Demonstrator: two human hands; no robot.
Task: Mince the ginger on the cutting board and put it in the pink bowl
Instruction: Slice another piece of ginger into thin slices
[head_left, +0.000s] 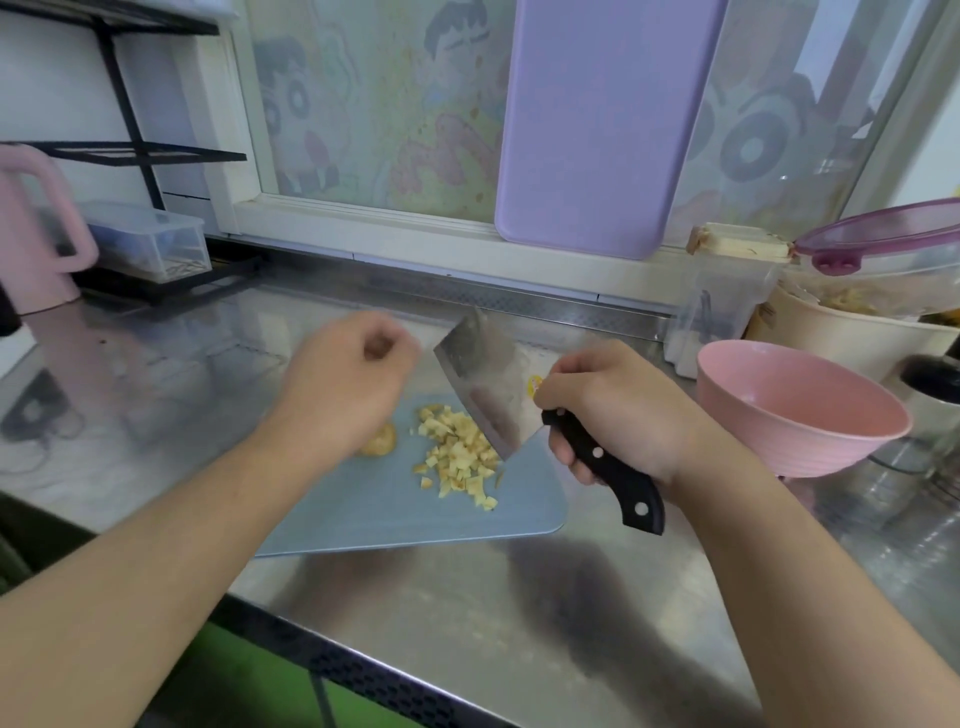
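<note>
A pile of chopped ginger (457, 454) lies on the blue-grey cutting board (363, 514), with one uncut ginger piece (379, 441) at its left. My right hand (618, 415) grips the black handle of a cleaver (488, 395); the blade is tilted, its lower edge touching the pile's right side. My left hand (348, 389) hovers blurred above the board's far left part, fingers curled into a loose fist with nothing visible in it. The pink bowl (800, 410) stands to the right of the board, with nothing visible inside.
A steel counter (467, 597) carries everything. A purple board (597, 130) leans on the window behind. A pink jug (36, 228) and a clear box (150, 239) sit at the left. A cream bucket (841, 338), clear containers and a lidded bowl crowd the right.
</note>
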